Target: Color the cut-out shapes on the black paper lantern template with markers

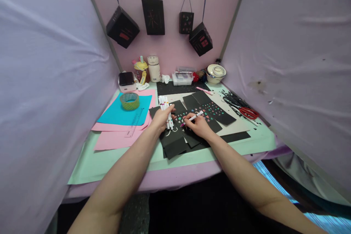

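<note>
Black paper (175,147) with cut-out shapes lies across the middle of the table, and small coloured shapes show over its right part. My left hand (162,117) is closed around a bunch of white markers (165,106) above the paper's left part. In my right hand (199,126) is a single white marker (196,115), its purple tip pointing down and left at the black paper. Whether the tip touches the paper is too small to tell. The two hands are apart, with part of the black paper between them.
Left are blue paper (112,115), pink sheets (109,140), a tape roll (129,101) and a clear ruler (134,123). Red-handled scissors (248,113) lie right among black scraps. A bottle (154,69), plastic box (182,78) and bowl (216,74) stand behind. Black lanterns (153,16) hang above.
</note>
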`<state>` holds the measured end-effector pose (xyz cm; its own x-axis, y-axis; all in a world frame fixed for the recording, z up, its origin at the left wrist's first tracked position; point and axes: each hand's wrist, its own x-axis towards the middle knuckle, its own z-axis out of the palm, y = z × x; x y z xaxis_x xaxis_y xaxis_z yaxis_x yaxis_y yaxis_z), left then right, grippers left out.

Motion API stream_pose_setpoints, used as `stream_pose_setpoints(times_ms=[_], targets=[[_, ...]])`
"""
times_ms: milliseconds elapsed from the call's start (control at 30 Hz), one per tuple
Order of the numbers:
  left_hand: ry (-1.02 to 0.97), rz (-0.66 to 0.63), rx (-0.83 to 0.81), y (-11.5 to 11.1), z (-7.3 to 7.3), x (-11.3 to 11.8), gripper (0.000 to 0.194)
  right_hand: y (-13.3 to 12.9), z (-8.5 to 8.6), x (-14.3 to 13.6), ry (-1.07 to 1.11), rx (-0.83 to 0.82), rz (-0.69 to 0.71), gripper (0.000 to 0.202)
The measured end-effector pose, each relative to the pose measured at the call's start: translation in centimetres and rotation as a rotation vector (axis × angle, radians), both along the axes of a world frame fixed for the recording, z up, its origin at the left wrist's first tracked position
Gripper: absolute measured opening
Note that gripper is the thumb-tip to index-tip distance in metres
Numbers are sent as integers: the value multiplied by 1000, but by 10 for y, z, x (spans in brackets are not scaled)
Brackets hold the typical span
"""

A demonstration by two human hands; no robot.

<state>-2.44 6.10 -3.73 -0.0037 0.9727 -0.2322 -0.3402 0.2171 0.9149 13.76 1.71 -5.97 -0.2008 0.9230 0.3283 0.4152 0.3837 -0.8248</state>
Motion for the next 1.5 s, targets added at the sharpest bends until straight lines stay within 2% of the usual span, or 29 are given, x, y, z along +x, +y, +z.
stream_pose_setpoints(times_ms=[867,1167,1500], targets=[[18,-10,-3,-3,4,1,24,2,-2,1,-30,-8,-11,17],[12,-8,-2,-1,1,0,30,2,-2,1,-42,1,-20,17],[13,-17,9,-1,0,1,28,1,-1,1,-45,19,-28,18]])
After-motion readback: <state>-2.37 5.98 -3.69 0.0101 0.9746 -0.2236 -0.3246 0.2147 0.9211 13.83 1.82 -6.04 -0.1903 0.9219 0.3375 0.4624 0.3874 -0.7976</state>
